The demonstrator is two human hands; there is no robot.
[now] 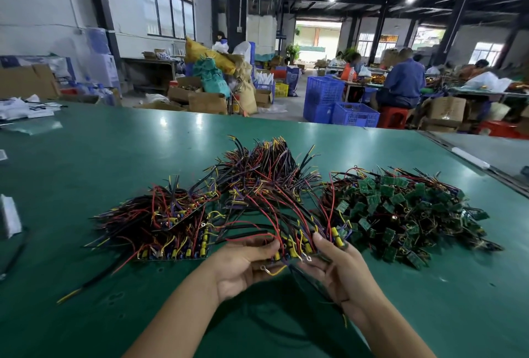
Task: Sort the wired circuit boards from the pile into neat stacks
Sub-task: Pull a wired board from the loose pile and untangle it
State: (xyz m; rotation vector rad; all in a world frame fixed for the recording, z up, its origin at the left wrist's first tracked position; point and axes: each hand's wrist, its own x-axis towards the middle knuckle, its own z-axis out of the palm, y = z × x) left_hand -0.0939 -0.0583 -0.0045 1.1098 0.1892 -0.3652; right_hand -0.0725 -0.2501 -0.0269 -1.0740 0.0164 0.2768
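Note:
Between both hands I hold a bundle of wired circuit boards (297, 246) with red, black, purple and yellow wires fanning away from me. My left hand (243, 266) grips its left side, fingers curled round the wires. My right hand (340, 269) grips the right side, with the boards' edges against its palm. To the left lies a stack of wired boards (160, 223), wires pointing left and back. A second tangled stack (266, 174) lies behind the held bundle. On the right spreads the loose pile of small green boards (400, 211).
The green table (86, 174) runs wide to the left and front. Its right edge with a white strip (469, 157) lies near the pile. White bags and papers (23, 111) sit at the far left. Blue crates (337, 102), boxes and seated workers fill the hall behind.

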